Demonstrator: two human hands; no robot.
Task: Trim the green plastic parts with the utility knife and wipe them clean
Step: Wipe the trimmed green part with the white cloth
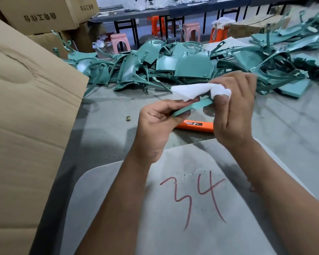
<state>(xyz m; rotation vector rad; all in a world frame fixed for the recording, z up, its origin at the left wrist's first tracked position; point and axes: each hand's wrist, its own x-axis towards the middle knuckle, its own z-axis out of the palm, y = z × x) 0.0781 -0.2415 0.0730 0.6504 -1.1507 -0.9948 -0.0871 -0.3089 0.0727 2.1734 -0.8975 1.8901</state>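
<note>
A narrow green plastic strip [193, 107] is held in the air above the grey worktop [107, 111], between both hands. The left hand [160, 122] pinches its near end; the right hand [232, 107] grips a white cloth [195, 91] folded over its far end. Just below the strip, an orange utility knife [195, 126] lies flat on the worktop, partly hidden by the hands. Beyond the strip, a pile of green plastic parts [182, 67] spreads across the worktop's far side. Left of the strip stands a cardboard box [26, 107], with bare worktop between them.
</note>
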